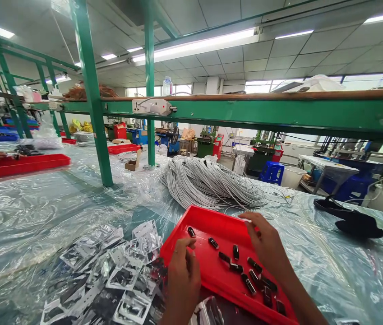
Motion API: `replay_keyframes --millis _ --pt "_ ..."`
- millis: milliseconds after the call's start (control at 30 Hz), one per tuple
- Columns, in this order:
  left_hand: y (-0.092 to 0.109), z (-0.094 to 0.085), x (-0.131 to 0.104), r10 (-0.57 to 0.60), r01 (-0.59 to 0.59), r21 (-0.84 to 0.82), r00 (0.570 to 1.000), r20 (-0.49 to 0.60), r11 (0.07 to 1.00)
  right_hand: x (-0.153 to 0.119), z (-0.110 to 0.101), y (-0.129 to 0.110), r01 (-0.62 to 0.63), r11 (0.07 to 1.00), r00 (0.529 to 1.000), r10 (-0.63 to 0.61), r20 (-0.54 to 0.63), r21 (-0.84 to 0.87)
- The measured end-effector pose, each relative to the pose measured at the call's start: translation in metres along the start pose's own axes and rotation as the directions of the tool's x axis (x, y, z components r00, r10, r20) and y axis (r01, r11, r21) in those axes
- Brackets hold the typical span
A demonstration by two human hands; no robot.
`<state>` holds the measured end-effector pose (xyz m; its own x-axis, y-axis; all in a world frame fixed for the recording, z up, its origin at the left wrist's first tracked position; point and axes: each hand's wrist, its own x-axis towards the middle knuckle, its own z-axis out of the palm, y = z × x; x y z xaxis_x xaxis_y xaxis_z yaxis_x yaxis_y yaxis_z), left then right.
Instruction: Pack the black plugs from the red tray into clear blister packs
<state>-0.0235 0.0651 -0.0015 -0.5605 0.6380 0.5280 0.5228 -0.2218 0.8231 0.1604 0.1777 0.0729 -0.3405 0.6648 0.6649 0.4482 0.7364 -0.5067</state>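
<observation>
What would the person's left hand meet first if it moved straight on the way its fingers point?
Probably the small black part just beyond the left hand, lying in the red tray. Depth is hard to judge; past it comes the tray's far rim.

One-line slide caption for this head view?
Both hands, left hand and right hand, over a red tray of small black parts.

No lettering or label is legible anywhere.
</observation>
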Motion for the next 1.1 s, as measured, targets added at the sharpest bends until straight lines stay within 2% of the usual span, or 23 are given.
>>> replay_keyframes --millis 100,200,233,300,333,400,467,533,667,733,800,833,867,933,967,1000,1033,1067,1100 --pt "0.004 -0.007 0.005 0.094 -0.094 0.035 0.996 0.001 0.995 -0.003 -0.02 -0.025 0.08 0.996 0.997 -0.08 0.0 -0.03" --pt "0.019 -0.017 0.011 0.18 -0.176 0.116 0.983 -0.021 0.978 -0.017 -0.038 -0.055 0.113 0.993 0.994 -0.114 -0.005 -0.044" --pt "0.026 -0.021 0.011 0.184 -0.181 0.175 0.983 0.002 0.968 -0.023 -0.043 -0.064 0.104 0.994 0.994 -0.105 -0.021 -0.036" --pt "0.04 -0.029 0.007 0.1 -0.153 0.355 0.981 0.164 0.922 -0.036 -0.049 -0.079 0.079 0.997 0.997 -0.079 -0.023 -0.007" --pt "0.044 -0.033 0.001 0.018 -0.15 0.453 0.959 0.281 0.879 -0.043 -0.052 -0.084 0.068 0.998 0.998 -0.068 -0.007 0.012" --pt "0.046 -0.037 -0.014 -0.148 -0.202 0.583 0.855 0.497 0.787 -0.056 -0.053 -0.091 0.058 0.997 0.997 -0.06 0.051 0.048" --pt "0.039 -0.038 -0.03 -0.215 -0.277 0.584 0.743 0.634 0.763 -0.068 -0.051 -0.091 0.056 0.996 0.991 -0.064 0.116 0.069" --pt "0.029 -0.038 -0.04 -0.237 -0.3 0.544 0.666 0.708 0.784 -0.078 -0.046 -0.087 0.041 0.997 0.982 -0.052 0.179 0.064" --pt "0.025 -0.046 -0.032 -0.175 -0.292 0.442 0.633 0.754 0.848 -0.091 -0.032 -0.075 -0.01 1.0 0.957 0.007 0.291 0.009" --pt "0.031 -0.052 -0.024 -0.109 -0.272 0.318 0.58 0.807 0.908 -0.096 -0.024 -0.072 -0.049 0.999 0.943 0.042 0.33 0.014" --pt "0.035 -0.054 -0.019 -0.026 -0.182 0.146 0.537 0.843 0.972 -0.1 -0.015 -0.073 -0.114 0.992 0.919 0.085 0.384 0.051" --pt "0.036 -0.053 -0.019 0.009 -0.13 0.074 0.545 0.838 0.989 -0.102 -0.011 -0.074 -0.137 0.988 0.906 0.095 0.412 0.075" --pt "0.035 -0.052 -0.018 0.033 -0.089 0.024 0.582 0.812 0.996 -0.103 -0.008 -0.074 -0.146 0.985 0.898 0.091 0.431 0.096" --pt "0.029 -0.048 -0.018 0.045 -0.048 -0.016 0.699 0.714 0.999 -0.103 -0.002 -0.072 -0.119 0.983 0.907 0.05 0.419 0.14" --pt "0.026 -0.047 -0.017 0.035 -0.021 -0.029 0.741 0.671 0.999 -0.102 0.0 -0.069 -0.085 0.982 0.921 0.012 0.39 0.17" --pt "0.022 -0.046 -0.016 0.015 0.026 -0.054 0.765 0.644 0.998 -0.1 0.002 -0.065 -0.047 0.979 0.936 -0.027 0.352 0.198" --pt "0.018 -0.047 -0.014 -0.013 0.094 -0.092 0.767 0.641 0.991 -0.099 0.004 -0.06 -0.005 0.976 0.948 -0.065 0.311 0.219" --pt "0.015 -0.047 -0.012 -0.049 0.183 -0.134 0.747 0.663 0.974 -0.097 0.006 -0.055 0.048 0.972 0.957 -0.111 0.268 0.232" --pt "0.013 -0.047 -0.01 -0.088 0.292 -0.176 0.706 0.702 0.94 -0.096 0.008 -0.049 0.111 0.965 0.961 -0.165 0.222 0.236"
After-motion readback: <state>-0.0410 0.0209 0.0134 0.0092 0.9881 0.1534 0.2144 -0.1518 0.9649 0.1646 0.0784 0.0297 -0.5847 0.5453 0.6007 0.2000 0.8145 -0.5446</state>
